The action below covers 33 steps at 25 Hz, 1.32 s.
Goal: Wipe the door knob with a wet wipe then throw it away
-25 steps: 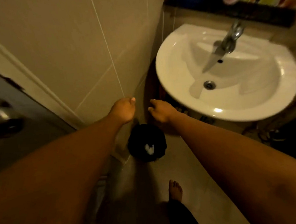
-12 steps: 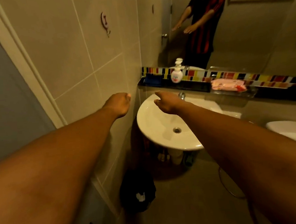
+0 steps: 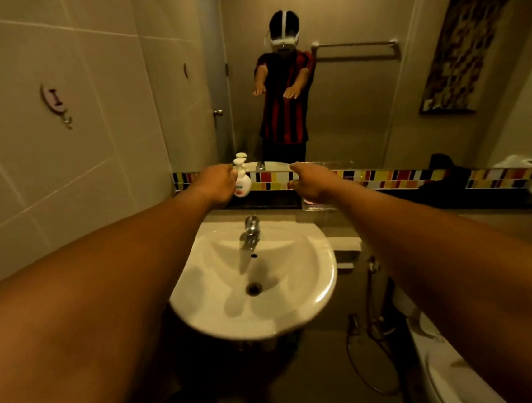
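Stretching over the round white ceramic sink (image 3: 316,297) at mid-frame, the left hand (image 3: 216,186) and right hand (image 3: 310,181) are held with fingers loosely curled and empty, no wet wipe being visible, so the task is judged finished.

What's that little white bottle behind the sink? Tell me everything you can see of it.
The pump bottle is small, white and plastic-looking, with a rounded body, a pink-red label too blurred to read and a pump head on top. It stands upright on the dark ledge before the mirror, which shows its reflection. The left hand overlaps its left side; contact is unclear.
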Available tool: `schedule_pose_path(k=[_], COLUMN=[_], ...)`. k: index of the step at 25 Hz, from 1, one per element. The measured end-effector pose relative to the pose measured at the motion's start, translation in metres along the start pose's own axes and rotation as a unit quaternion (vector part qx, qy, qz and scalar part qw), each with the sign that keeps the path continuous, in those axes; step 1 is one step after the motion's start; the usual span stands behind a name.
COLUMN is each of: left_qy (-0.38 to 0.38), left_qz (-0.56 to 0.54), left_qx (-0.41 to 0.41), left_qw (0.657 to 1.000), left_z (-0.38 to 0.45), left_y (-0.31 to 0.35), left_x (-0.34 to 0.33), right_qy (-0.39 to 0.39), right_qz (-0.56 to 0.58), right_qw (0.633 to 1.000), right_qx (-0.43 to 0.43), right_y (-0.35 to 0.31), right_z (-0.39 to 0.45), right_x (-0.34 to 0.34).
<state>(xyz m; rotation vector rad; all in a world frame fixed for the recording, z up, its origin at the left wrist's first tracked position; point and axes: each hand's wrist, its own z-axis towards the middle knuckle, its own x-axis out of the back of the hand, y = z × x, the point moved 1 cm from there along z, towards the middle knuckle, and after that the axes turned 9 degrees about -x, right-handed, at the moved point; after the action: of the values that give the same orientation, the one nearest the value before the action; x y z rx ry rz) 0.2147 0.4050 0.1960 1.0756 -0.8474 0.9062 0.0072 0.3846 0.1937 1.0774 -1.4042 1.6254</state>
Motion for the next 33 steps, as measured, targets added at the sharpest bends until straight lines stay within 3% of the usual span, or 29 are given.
schedule_pose_path(k=[7, 14, 24, 29, 33], left_qy=[-0.047, -0.116, -0.184, -0.184, -0.167], left_qz=[0.002, -0.038, -0.010, -0.095, -0.138], left_qx=[-0.080, -0.100, -0.054, -0.003, -0.011], left_qw=[0.996, 0.987, 0.981, 0.978, 0.976], left_z=[0.167, 0.309, 0.403, 0.425, 0.433], left_y=[0.043, 0.054, 0.039, 0.024, 0.020], left_x=[-0.085, -0.215, -0.352, -0.394, -0.390], right_qy=[0.022, 0.000, -0.036, -0.035, -0.002], right_qz=[0.025, 0.036, 0.059, 0.112, 0.129], right_qw=[0.998, 0.992, 0.986, 0.979, 0.980], right_qx=[-0.048, -0.117, -0.150, -0.167, -0.150], right_y=[0.107, 0.225, 0.309, 0.327, 0.328], right_z=[0.140, 0.256, 0.370, 0.400, 0.406], right_x=[0.024, -0.025, -0.112, -0.144, -0.138])
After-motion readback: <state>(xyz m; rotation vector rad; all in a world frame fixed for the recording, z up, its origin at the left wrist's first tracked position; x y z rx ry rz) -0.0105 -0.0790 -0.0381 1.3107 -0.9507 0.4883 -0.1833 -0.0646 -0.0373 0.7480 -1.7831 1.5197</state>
